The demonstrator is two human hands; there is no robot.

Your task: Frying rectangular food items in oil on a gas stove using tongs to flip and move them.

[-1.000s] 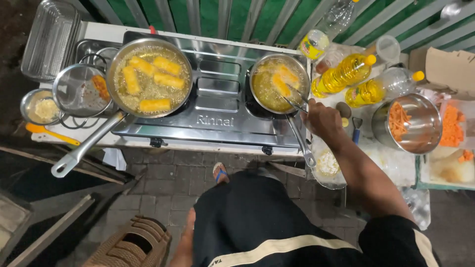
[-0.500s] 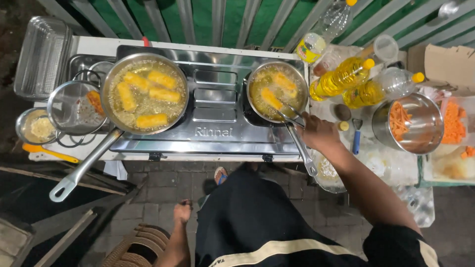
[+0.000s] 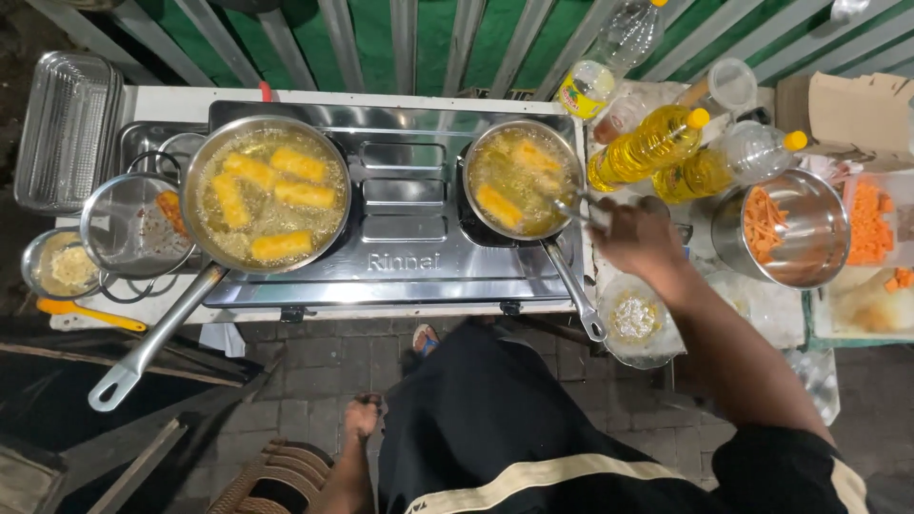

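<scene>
Right hand (image 3: 636, 236) is closed around a thin metal utensil (image 3: 569, 207) whose tip reaches into the small frying pan (image 3: 522, 179), touching the fried pieces (image 3: 499, 206) that float in bubbling oil. That pan sits on the right burner of a steel two-burner stove (image 3: 400, 224), its long handle pointing back toward the person, just beside the wrist. Just under the forearm stands a clear plastic bowl (image 3: 636, 322) with pale crumbs in it. Beyond the hand, two bottles of yellow cooking oil (image 3: 647, 145) lie close together, and to their right a steel pot (image 3: 785, 228) holds orange carrot strips. On the left burner a larger pan (image 3: 267, 195) carries four golden rolls in oil. Left of it rest a wire strainer (image 3: 129, 224) and a small metal bowl (image 3: 57, 265). Left hand (image 3: 362, 419) hangs low beside the person's dark clothing, well apart from the desk (image 3: 162, 97); whether it is open or closed cannot be told.
</scene>
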